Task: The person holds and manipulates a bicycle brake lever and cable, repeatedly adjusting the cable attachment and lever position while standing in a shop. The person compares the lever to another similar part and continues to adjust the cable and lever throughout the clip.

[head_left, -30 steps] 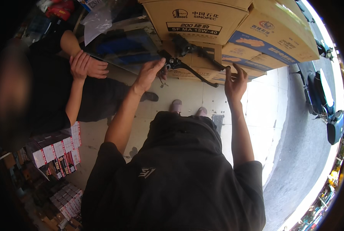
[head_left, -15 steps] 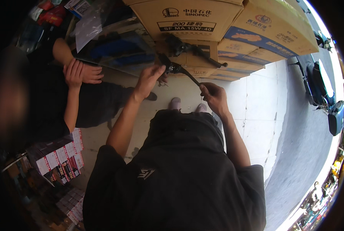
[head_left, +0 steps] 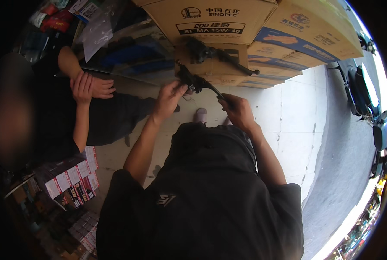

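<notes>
Out in front of me is a black handlebar lever with its mounting bracket (head_left: pixel 196 83), the kind fitted to a motorbike. My left hand (head_left: pixel 168 101) grips the bracket end, thumb against its lower edge. The curved lever blade reaches to the right, and my right hand (head_left: pixel 239 112) is closed around its tip. A second, similar black lever assembly (head_left: pixel 223 55) lies just beyond on the cardboard boxes, its ball-ended blade pointing right. Neither hand touches that one.
Stacked cardboard cartons (head_left: pixel 210 15) stand ahead, beside a glass-topped case (head_left: pixel 132 54). On my left a person (head_left: pixel 76 110) in dark clothes has hands crossed. Small printed boxes (head_left: pixel 74 177) are piled at lower left. A scooter (head_left: pixel 360 93) stands at the right on the roadway.
The held lever has come slightly nearer to me and tilted, with its bracket turned. My right hand has shifted a little left along with it. The second lever stays on the boxes.
</notes>
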`<move>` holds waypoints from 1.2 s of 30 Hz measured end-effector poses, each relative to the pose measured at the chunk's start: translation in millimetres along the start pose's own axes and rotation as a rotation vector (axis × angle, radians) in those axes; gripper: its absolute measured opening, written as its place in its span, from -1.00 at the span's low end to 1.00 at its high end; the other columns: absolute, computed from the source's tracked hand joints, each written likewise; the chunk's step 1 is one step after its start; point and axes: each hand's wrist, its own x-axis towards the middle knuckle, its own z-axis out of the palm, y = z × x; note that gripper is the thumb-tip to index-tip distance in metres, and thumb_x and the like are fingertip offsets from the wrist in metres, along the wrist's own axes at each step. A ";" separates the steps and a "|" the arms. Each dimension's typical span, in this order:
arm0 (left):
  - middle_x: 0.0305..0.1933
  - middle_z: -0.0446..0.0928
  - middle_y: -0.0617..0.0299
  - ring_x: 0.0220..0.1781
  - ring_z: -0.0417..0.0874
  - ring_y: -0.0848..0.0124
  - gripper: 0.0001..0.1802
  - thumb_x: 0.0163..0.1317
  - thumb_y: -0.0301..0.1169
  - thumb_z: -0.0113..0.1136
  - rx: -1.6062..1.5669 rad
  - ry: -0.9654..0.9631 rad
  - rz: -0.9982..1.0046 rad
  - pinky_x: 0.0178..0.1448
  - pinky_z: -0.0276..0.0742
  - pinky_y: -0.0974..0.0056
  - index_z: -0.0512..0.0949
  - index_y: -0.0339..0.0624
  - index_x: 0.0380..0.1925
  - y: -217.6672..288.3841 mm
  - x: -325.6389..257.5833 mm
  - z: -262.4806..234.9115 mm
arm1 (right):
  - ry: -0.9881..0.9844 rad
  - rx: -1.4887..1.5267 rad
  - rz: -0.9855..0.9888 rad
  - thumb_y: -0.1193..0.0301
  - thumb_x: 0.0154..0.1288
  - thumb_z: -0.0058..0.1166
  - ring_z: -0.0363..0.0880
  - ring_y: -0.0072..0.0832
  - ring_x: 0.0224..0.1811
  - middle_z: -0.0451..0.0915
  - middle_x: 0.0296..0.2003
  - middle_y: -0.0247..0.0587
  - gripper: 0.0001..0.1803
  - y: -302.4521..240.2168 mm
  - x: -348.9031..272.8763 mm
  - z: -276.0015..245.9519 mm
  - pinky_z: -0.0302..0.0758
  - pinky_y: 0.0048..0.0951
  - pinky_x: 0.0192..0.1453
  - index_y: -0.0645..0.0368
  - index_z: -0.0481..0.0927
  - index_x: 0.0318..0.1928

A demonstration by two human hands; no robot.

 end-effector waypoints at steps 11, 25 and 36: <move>0.03 0.67 0.13 0.00 0.66 0.31 -0.60 0.26 -0.46 0.57 0.372 0.065 0.323 0.10 0.60 0.21 0.69 -0.27 0.07 57.6 -31.0 28.9 | 0.165 -0.010 -0.255 0.50 0.41 0.36 0.61 -0.16 -0.37 0.64 -0.36 -0.06 -0.71 -15.5 -14.9 -25.2 0.55 -0.22 -0.23 0.22 0.76 0.11; -0.09 0.71 0.15 -0.13 0.69 0.33 -0.63 0.23 -0.43 0.61 0.390 0.096 0.357 0.01 0.64 0.24 0.72 -0.28 0.00 71.0 -23.7 40.8 | 0.247 -0.040 -0.292 0.49 0.36 0.38 0.61 -0.14 -0.38 0.64 -0.42 -0.15 -0.72 -18.3 -18.6 -35.1 0.53 -0.17 -0.27 0.13 0.79 0.07; -0.12 0.70 0.15 -0.14 0.68 0.34 -0.64 0.24 -0.43 0.61 0.372 0.071 0.335 0.01 0.62 0.24 0.71 -0.30 -0.02 66.1 -23.4 41.1 | 0.242 0.014 -0.206 0.48 0.37 0.38 0.60 -0.20 -0.45 0.62 -0.45 -0.14 -0.74 -17.5 -28.0 -29.7 0.53 -0.21 -0.32 0.16 0.79 0.04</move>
